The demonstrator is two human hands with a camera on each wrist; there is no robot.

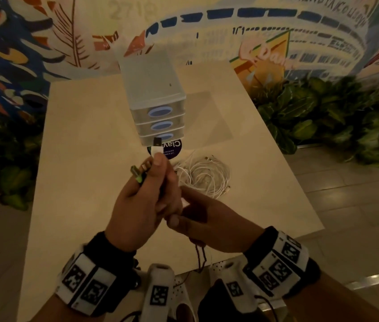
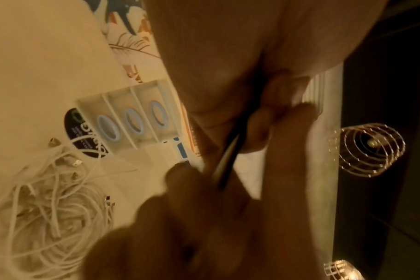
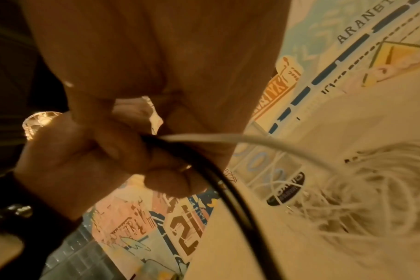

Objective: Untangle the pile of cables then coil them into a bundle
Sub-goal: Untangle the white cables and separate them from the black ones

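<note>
A tangled pile of white cables (image 1: 204, 175) lies on the beige table (image 1: 79, 159), in front of the drawer unit. Above the table my left hand (image 1: 151, 187) grips a bunch of cable ends: a white plug with a black tip (image 1: 156, 147) sticks up past the thumb, and a green plug (image 1: 137, 175) juts out to the left. My right hand (image 1: 180, 213) presses against the left from below and pinches the same strands. The right wrist view shows a black cable (image 3: 230, 191) and a white cable (image 3: 252, 141) leaving the grip; the white one runs toward the pile (image 3: 377, 189).
A translucent three-drawer unit (image 1: 153, 101) with blue handles stands mid-table, with a round purple sticker (image 1: 174, 147) at its foot. Leafy plants (image 1: 323, 117) crowd the table's right and left sides. A painted wall rises behind. A dark cord (image 1: 201, 256) hangs below my right hand.
</note>
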